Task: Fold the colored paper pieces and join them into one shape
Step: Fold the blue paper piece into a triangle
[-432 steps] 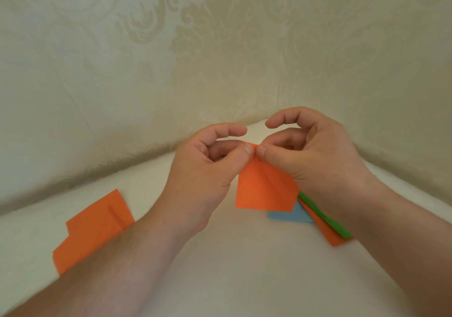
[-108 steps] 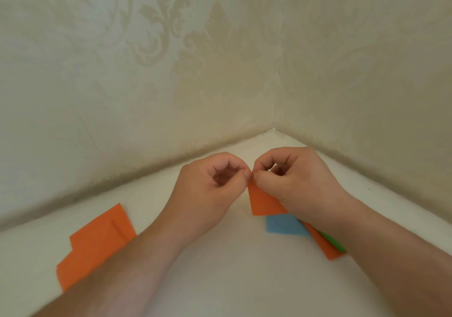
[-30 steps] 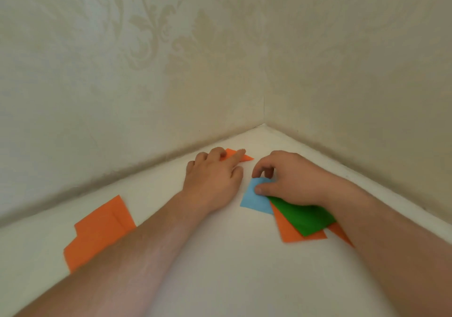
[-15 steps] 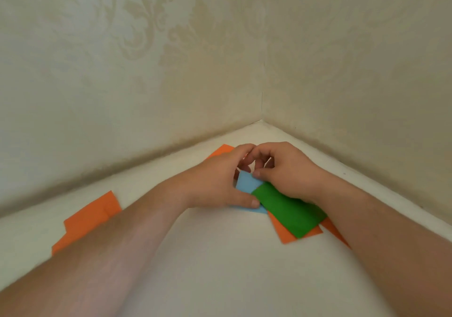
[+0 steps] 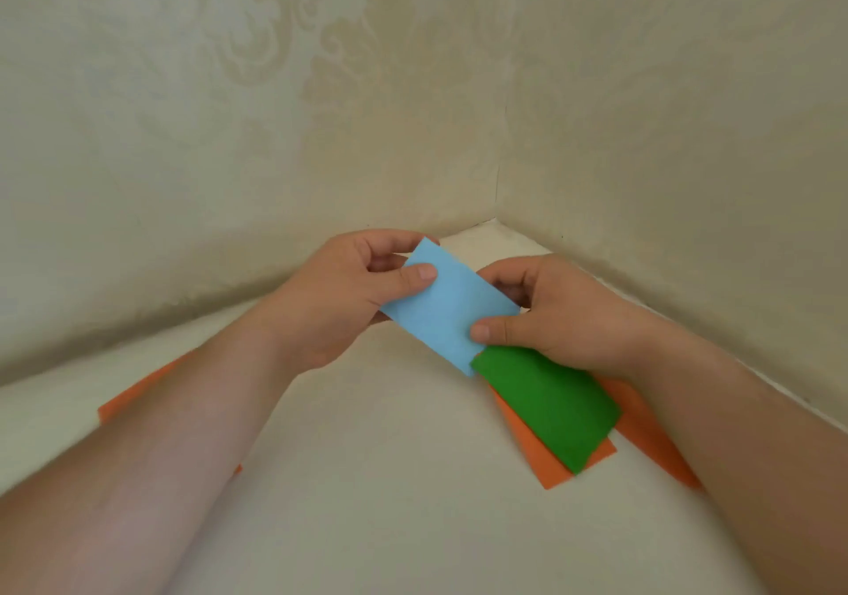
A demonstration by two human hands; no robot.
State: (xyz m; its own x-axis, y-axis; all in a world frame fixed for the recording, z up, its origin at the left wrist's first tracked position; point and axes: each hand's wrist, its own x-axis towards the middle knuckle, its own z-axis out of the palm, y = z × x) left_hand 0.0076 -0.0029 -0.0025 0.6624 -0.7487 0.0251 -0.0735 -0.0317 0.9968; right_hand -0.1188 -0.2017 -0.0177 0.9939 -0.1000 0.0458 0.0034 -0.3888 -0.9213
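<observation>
Fingers [image 5: 415, 273] partly hidden behind blue paper [image 5: 452, 307].

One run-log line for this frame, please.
stage: blue piece picked up | left hand: pinches blue paper | right hand: pinches its other end | green paper: lying on orange paper

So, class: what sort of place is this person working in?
Probably a home room: a pale surface set into a corner of damask-patterned wallpaper. Loose coloured sheets, a green paper among them, and the blue paper held up suggest a craft spot.
</observation>
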